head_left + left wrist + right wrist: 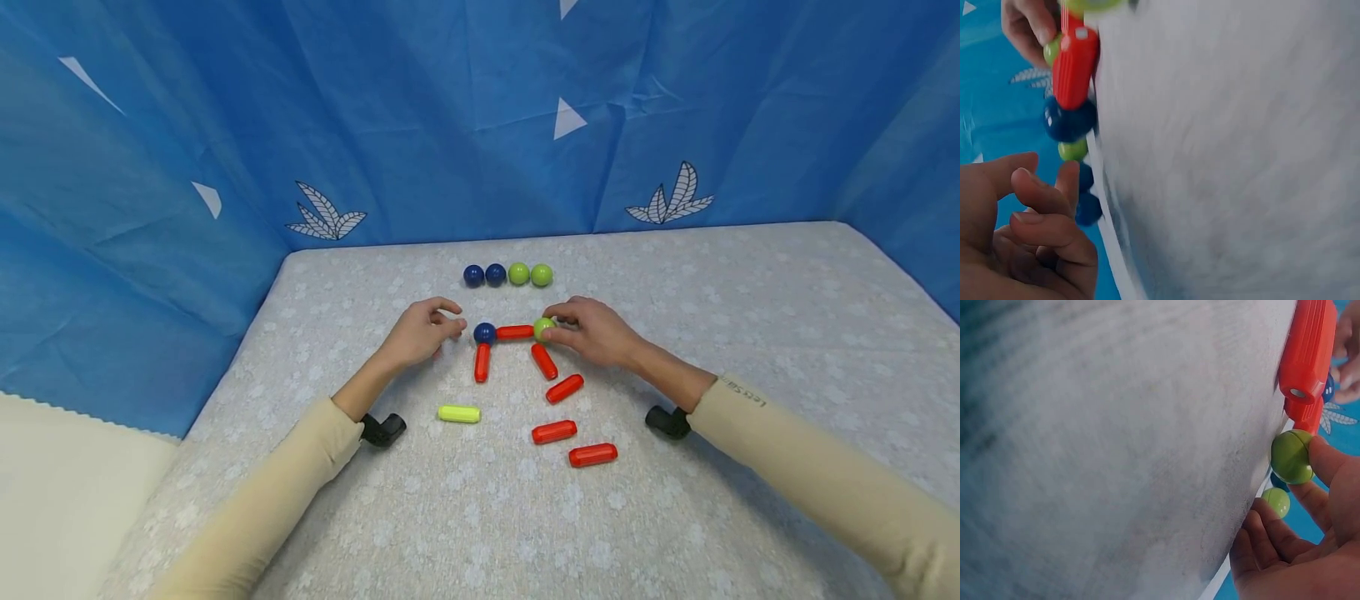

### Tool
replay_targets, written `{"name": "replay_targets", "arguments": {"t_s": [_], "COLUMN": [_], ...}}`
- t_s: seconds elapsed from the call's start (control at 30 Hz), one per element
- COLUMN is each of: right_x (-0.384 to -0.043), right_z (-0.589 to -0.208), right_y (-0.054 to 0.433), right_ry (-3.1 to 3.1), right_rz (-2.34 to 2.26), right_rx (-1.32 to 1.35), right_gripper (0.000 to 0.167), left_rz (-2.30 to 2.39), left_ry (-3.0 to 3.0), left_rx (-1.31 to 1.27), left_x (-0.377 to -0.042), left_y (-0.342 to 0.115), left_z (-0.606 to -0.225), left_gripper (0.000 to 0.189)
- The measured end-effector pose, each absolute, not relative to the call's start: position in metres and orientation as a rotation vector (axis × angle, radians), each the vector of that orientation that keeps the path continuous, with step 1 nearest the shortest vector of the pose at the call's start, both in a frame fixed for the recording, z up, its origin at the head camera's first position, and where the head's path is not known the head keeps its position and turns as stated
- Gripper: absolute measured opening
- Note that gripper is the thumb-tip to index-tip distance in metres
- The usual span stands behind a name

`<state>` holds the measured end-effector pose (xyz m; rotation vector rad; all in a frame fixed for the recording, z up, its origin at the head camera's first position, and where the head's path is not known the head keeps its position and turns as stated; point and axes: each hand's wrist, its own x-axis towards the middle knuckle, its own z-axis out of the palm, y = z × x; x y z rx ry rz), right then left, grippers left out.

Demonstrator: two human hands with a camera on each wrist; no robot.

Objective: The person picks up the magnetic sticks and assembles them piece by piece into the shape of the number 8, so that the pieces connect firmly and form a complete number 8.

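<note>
My right hand (596,332) pinches a green ball (1292,456) between thumb and finger, its other fingers lower at the tabletop. From that ball a red rod (515,332) runs left to a dark blue ball (485,333). A second red rod (482,363) extends from the blue ball toward the near side. Just left of the blue ball, my left hand (420,332) hovers with loosely bent fingers and holds nothing. Another red rod (544,362) lies close below the green ball; its end (1298,393) appears apart from the ball in the right wrist view.
Behind the hands stand two blue balls (484,275) and two green balls (530,274) in a row. A yellow-green rod (459,413) lies nearer, with loose red rods (554,432) to its right. A blue curtain (465,125) hangs behind the cloth-covered table (750,333).
</note>
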<state>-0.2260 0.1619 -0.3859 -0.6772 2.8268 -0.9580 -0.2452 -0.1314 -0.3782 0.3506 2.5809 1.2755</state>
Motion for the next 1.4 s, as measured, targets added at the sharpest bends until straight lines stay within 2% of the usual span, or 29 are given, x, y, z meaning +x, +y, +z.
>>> {"name": "replay_targets", "arguments": {"t_s": [0.33,0.67,0.87,1.4], "right_x": [-0.227,-0.228,-0.228,-0.229], "right_z": [-0.387,-0.387,-0.387,-0.386], "right_y": [0.162,0.16,0.16,0.16], "right_ry": [2.824,2.828,2.824,2.811], "right_rz": [-0.946,-0.95,-0.941,-0.952], "right_rx": [-0.66,-0.663,-0.656,-0.65], "right_gripper": [0.036,0.035,0.034,0.034], "left_rz": [1.367,1.01,0.882,0.957], "left_ry": [2.694,2.82,2.812,2.842], "left_rx": [0.287,0.38,0.387,0.366], "left_x": [-0.296,-0.319,-0.324,-0.32], "left_y": [-0.124,-0.107,-0.103,-0.107], "left_z": [-0.379,-0.377,-0.379,-0.38], "left_gripper": [0.045,0.05,0.045,0.042]}}
